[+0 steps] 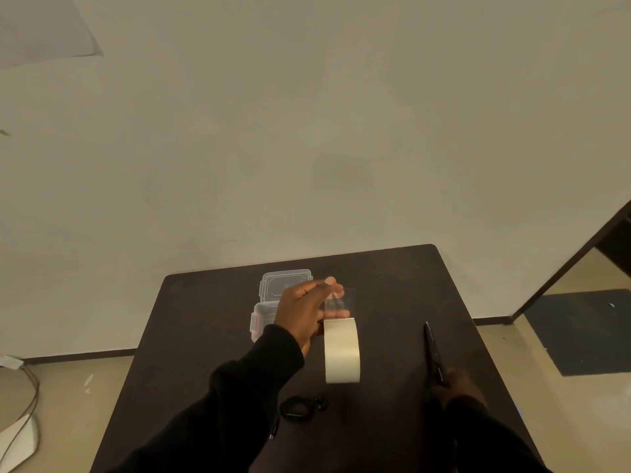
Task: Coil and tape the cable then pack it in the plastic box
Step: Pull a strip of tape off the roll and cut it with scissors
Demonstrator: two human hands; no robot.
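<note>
Above the dark table, the left hand is pinching a clear strip off the tape roll; the right hand is gripping scissors. Keep it taut, cut cleanly. The coiled cable is lying nearby, the plastic box open behind.

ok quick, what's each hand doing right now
Left hand: pinching the clear tape end pulled from the tape roll.
Right hand: closed on the scissors.

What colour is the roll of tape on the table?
The tape roll is pale beige, almost cream; the head view shows it best.
</note>
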